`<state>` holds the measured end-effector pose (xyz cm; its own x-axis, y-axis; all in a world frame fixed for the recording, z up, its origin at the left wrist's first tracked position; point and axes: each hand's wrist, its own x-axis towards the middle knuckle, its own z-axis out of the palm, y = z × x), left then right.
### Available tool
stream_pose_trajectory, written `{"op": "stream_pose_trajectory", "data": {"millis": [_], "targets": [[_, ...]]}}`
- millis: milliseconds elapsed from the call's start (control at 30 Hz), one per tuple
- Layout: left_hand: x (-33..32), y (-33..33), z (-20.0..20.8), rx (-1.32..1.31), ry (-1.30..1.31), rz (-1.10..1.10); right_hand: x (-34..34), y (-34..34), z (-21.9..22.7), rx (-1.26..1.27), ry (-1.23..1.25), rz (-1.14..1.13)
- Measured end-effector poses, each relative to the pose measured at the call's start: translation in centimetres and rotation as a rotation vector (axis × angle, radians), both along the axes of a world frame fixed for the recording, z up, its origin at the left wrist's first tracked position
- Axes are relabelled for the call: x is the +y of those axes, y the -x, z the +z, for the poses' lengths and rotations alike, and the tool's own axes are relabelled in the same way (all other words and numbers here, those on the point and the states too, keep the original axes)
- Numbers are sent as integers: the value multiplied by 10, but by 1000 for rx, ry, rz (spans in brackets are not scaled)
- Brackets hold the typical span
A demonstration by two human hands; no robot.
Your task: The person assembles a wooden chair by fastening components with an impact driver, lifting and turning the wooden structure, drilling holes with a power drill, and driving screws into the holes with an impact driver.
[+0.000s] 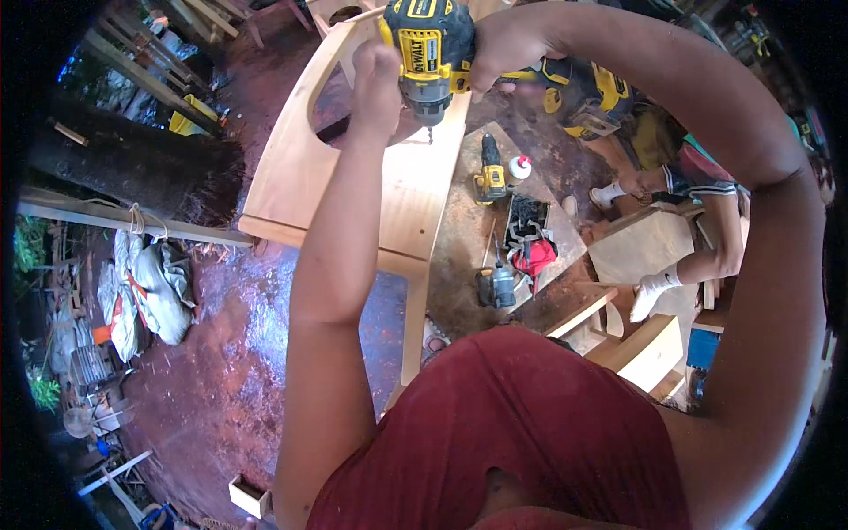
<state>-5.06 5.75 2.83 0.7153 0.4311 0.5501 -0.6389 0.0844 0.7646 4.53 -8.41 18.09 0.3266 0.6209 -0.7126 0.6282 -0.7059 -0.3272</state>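
Note:
My right hand is wrapped round the handle of a yellow-and-black power drill. My left hand is closed against the drill's left side, its grip partly hidden. The drill points down, and its thin bit meets or hovers just over a pale wooden panel; contact I cannot tell. The panel has a large curved cut-out at its left and a small dark hole near its lower edge. A yellow-and-black block shows right of my right hand; whether it belongs to the drill is unclear.
On a low board lie a second drill, a white bottle, an open tool bag and another drill. A person's legs are at the right, beside wooden pieces. Sacks hang at the left.

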Motion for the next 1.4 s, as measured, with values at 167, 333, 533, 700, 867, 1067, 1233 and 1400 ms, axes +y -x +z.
{"op": "stream_pose_trajectory", "data": {"millis": [167,333,533,700,867,1067,1233,1400], "targets": [[-13,-13,42,-65,-83,16,0,6,5,-79,12,-44],[-4,-24,38,-15,-146,38,-2,-3,-2,30,-10,-100],[-10,-30,42,-131,-128,95,-6,-6,-9,142,-112,-101],[-10,-33,42,-101,-96,-14,-8,10,5,-51,-148,-101],[-4,-32,39,-50,-218,34,-10,15,15,-52,-49,-129],[2,-37,38,-16,-274,-49,-6,17,15,19,-14,-215],[2,-37,38,-21,-239,-61,-4,5,1,31,118,-285],[-18,-28,52,-32,-4,-145,-5,14,2,-87,5,-190]]}}
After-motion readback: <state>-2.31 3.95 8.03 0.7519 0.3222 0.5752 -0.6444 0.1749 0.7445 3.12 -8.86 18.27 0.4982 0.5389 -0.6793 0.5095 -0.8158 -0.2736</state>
